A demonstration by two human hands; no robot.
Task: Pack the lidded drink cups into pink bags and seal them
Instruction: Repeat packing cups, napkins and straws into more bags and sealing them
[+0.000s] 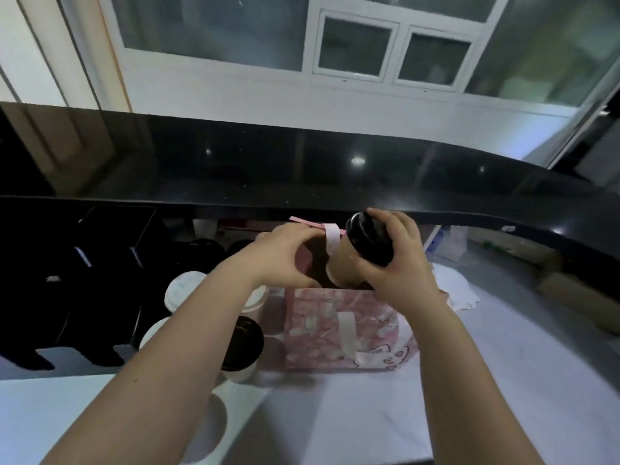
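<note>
A: Where is the lidded cup (pixel 349 260) sitting?
B: The right hand (pixel 399 263) is gripping it by its black lid, holding it tilted over the pink bag (pixel 335 330) at frame centre.
A: And the left hand (pixel 285 256)?
B: It is clutching the bag's rim; the bag is standing on the bench (pixel 469 380).

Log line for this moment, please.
step: bagging | right hand: grips black-lidded cup, tilted over bag mouth | left hand: holds pink bag rim open | seal: not done
</note>
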